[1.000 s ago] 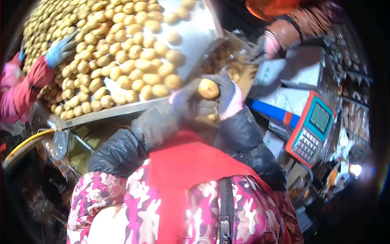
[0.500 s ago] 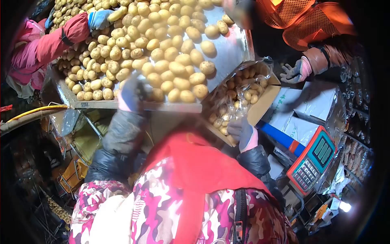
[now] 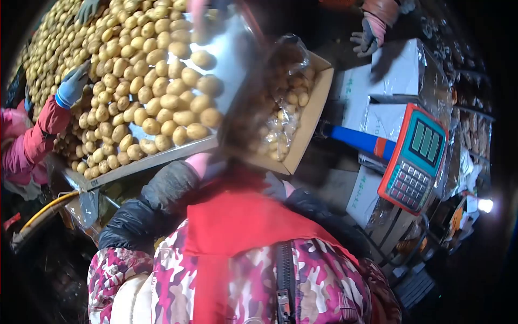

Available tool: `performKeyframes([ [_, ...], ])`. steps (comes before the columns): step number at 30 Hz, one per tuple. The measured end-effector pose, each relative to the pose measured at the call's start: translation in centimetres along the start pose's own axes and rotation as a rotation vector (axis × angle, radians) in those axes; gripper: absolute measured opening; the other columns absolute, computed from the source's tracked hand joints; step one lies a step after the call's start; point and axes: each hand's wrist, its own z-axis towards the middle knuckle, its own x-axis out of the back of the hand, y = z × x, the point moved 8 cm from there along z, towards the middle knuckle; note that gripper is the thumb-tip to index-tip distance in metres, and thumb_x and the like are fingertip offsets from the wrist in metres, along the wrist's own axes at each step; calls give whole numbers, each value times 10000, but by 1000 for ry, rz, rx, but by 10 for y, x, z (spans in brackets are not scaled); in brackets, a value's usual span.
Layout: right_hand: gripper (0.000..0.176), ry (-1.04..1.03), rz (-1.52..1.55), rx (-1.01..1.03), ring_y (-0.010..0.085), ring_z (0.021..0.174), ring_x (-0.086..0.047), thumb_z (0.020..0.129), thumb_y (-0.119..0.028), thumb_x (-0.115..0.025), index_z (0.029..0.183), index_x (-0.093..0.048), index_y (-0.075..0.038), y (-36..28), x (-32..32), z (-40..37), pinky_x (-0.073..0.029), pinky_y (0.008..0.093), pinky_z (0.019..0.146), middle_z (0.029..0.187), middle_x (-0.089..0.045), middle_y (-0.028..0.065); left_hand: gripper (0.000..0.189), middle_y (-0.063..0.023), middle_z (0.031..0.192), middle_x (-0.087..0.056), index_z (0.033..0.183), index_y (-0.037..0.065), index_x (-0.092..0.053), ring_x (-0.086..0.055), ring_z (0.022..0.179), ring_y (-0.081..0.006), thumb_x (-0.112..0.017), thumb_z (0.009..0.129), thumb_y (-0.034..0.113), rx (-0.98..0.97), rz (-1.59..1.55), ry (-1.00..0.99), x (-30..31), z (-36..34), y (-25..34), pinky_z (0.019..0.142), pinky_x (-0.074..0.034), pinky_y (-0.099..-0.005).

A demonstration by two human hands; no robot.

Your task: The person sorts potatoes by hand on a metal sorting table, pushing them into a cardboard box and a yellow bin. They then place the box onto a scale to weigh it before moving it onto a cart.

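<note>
The left hand has come down off the heaped potatoes to the near edge of the metal tabletop, beside the bag-lined cardboard box. The right hand has dropped from under the box toward the chest, and both gloves are too blurred to tell whether they grip anything. The box looks only part filled while most potatoes lie on the tabletop, so much sorting seems left.

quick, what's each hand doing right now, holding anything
left hand: motion-blurred at the near edge of the tray, cannot tell open or closed
right hand: half hidden below the cardboard box, cannot tell
</note>
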Motion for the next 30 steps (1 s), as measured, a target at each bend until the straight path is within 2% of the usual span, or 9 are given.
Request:
performKeyframes([
  [3,1030,-91,323,13,350,1152,-682,897,-809,-547,1566,-411,-38,31,-4,71,-485,437,1073,1288,-666,285,496,-230,1080,-714,1268,8,-654,-692,1003,-328,-613,1004,426,14,167,-35,-16,16,-13,886,-535,-433],
  [8,847,-119,51,576,330,1199,-628,964,-705,-491,1532,-416,-81,1,-12,117,-427,448,1092,1360,-631,200,510,-264,1189,-693,1275,21,-663,-660,1134,-420,-615,1005,451,-79,406,-96,-46,35,19,990,-520,-475],
  [10,586,-197,368,442,266,1055,-648,1032,-528,-478,1378,-543,-59,24,-23,166,-493,380,915,1245,-668,145,413,-222,1091,-722,1201,66,-701,-693,1033,-410,-686,954,397,-270,371,-45,-52,50,28,914,-543,-483],
  [18,556,-86,282,391,294,1037,-688,1031,-538,-498,1327,-611,-82,-15,-27,104,-527,398,919,1172,-700,130,425,-206,1192,-715,1291,-8,-648,-702,1131,-306,-706,988,284,-146,349,-101,-62,80,83,971,-550,-404],
  [22,544,191,58,468,308,1028,-708,1030,-543,-508,1302,-645,-93,1,26,94,-543,407,922,1136,-716,123,410,-195,1192,-719,1285,-23,-647,-701,1126,-282,-706,981,245,-241,490,-167,-67,86,87,975,-553,-391],
  [27,531,782,-296,419,326,1017,-732,1029,-550,-521,1270,-688,-108,16,127,76,-564,419,925,1090,-736,114,405,-227,1169,-695,1264,22,-668,-680,1117,-377,-746,926,232,-524,350,213,-9,107,114,975,-539,-436],
  [28,538,648,19,392,328,977,-735,1014,-562,-547,1230,-703,-94,13,121,38,-570,437,885,1047,-736,123,444,-225,1219,-676,1309,35,-645,-655,1158,-377,-759,906,184,-551,141,325,9,115,129,1001,-525,-440],
  [29,548,537,381,349,330,937,-737,999,-574,-574,1189,-717,-81,7,111,-7,-576,455,845,1005,-737,131,477,-222,1275,-650,1345,50,-620,-630,1192,-379,-756,896,138,-777,561,467,24,123,162,1018,-516,-442],
  [30,560,469,700,276,331,897,-739,985,-586,-600,1149,-732,-67,0,100,-58,-582,474,805,962,-738,140,521,-225,1289,-641,1360,52,-602,-626,1185,-395,-775,875,134,-874,586,557,33,134,192,1016,-520,-451],
])
